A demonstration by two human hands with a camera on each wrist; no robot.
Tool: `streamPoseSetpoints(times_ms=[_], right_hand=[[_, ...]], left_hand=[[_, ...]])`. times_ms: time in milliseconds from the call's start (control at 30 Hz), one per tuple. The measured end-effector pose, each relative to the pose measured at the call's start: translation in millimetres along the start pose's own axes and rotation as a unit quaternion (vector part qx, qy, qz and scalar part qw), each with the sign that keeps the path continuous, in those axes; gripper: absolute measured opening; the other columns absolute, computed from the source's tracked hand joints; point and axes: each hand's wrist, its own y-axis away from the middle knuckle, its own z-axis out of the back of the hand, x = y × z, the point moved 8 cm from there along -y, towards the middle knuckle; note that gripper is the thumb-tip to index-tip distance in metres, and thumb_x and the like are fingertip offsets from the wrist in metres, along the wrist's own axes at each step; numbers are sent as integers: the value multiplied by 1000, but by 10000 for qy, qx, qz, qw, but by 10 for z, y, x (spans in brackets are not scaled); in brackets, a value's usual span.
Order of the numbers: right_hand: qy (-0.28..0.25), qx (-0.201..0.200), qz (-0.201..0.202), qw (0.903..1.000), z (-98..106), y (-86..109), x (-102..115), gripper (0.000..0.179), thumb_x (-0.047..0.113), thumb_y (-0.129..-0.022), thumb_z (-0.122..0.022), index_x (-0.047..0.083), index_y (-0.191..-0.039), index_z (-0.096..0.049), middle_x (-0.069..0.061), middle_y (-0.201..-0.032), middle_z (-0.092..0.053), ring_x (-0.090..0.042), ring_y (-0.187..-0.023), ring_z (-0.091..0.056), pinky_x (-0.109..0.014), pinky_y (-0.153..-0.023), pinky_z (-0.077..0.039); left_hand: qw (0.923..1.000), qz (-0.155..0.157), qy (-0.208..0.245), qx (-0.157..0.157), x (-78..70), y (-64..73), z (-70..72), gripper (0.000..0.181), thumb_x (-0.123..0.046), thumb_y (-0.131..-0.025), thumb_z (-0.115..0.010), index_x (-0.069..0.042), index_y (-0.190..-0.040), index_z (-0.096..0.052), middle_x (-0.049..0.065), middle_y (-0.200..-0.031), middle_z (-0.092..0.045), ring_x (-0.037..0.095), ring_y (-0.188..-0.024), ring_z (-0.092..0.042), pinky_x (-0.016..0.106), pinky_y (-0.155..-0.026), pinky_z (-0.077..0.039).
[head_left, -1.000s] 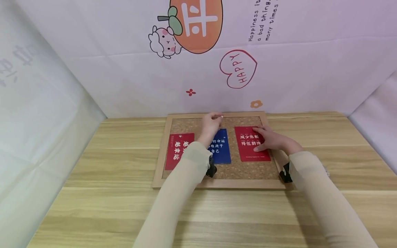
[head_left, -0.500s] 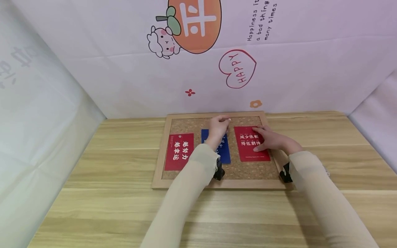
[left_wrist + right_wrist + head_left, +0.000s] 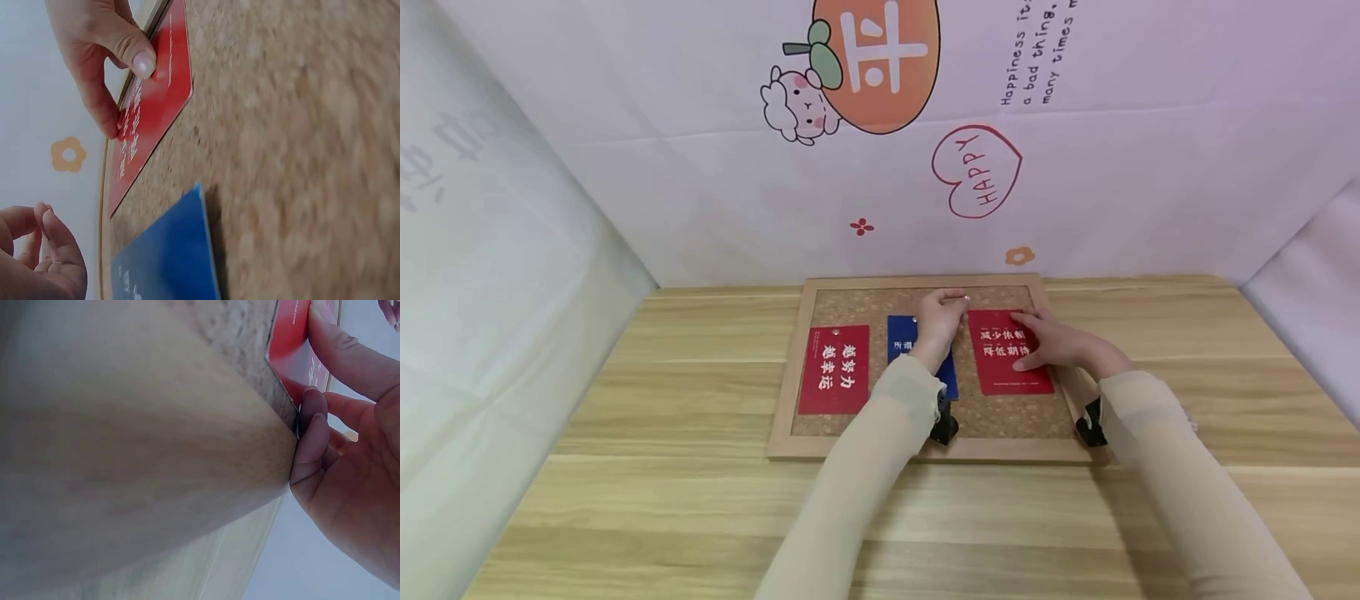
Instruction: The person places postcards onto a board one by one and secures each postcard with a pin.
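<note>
My left hand (image 3: 942,323) hovers over the blue card (image 3: 904,333) on the framed corkboard (image 3: 917,421). Its thumb and forefinger pinch a tiny pale thumbtack (image 3: 967,297), mostly hidden between the fingertips, near the upper left corner of the right red card (image 3: 1000,377). In the left wrist view the left hand (image 3: 44,265) shows thumb and forefinger tips meeting. My right hand (image 3: 1060,343) presses on that red card with thumb and forefinger spread; in the right wrist view its other fingers bend at the frame's edge. Silver tack heads show on the blue card and the left red card (image 3: 820,392).
The corkboard lies on a wooden table (image 3: 700,500), close against a white printed cloth (image 3: 737,208) behind it. More white cloth hangs at the left and right. Each wrist carries a small black camera.
My left hand has moved right across the blue card toward the right red card, uncovering the blue card's left side and tack head. The right hand stays in place on its card.
</note>
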Motion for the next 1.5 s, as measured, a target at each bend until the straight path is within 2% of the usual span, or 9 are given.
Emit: streamPoseSetpoints(times_ms=[200, 333, 533, 933, 1200, 1333, 1500], right_hand=[[-10, 4, 2, 10000, 3, 20, 11, 95, 22, -84, -71, -6, -150, -9, -35, -152, 4, -55, -136, -6, -69, -109, -22], [5, -21, 44, 10000, 10, 19, 5, 95, 21, -83, -72, -7, -150, -10, -35, -151, 3, -55, -135, -7, -69, -108, -23], [38, -18, 69, 10000, 8, 9, -2, 94, 21, -84, -71, -7, -149, -10, -35, -151, 2, -55, -136, -6, -69, -109, -22], [96, -50, 124, 9999, 14, 11, 9, 93, 22, -85, -71, -9, -149, -11, -36, -151, 2, -56, -136, -5, -70, -110, -18], [219, -89, 158, 9996, 25, -15, 2, 93, 22, -85, -71, -9, -149, -12, -36, -152, 0, -56, -137, -5, -69, -111, -17], [200, -66, 160, 9997, 23, -10, 18, 93, 21, -85, -71, -10, -149, -11, -37, -151, 1, -56, -137, -5, -69, -111, -17], [208, -57, 170, 9996, 18, -2, 33, 93, 20, -85, -71, -10, -148, -11, -37, -151, 0, -57, -137, -6, -69, -110, -18]], left_hand=[[9993, 183, 310, -91, 93, -35, -75, 26, -7, -93, -58, 2, -116, -65, 22, -112, -67, 16, -69, -58, 19, -53, -41], [9990, 287, 277, -222, 113, -39, -108, 25, -8, -94, -58, 2, -116, -66, 21, -111, -67, 15, -70, -56, 18, -51, -40], [9990, 232, 215, -309, 126, -59, -162, 23, -5, -92, -59, 3, -112, -67, 23, -108, -68, 6, -60, -52, 15, -51, -41], [9991, 313, 96, -282, 183, -82, -263, 22, -6, -89, -64, 1, -109, -70, 22, -101, -70, 9, -63, -54, 16, -52, -41], [9985, 260, -111, -472, 190, -114, -287, 18, -7, -87, -67, 1, -102, -73, 15, -92, -72, 7, -58, -51, 15, -50, -40], [9986, 150, -308, -415, 182, -104, -311, 18, -7, -88, -66, 2, -103, -72, 17, -94, -72, 15, -61, -60, 18, -52, -44], [9978, 216, -502, -368, 204, -95, -329, 20, -9, -89, -65, 0, -107, -72, 15, -101, -72, 31, -80, -71, 22, -54, -50]])
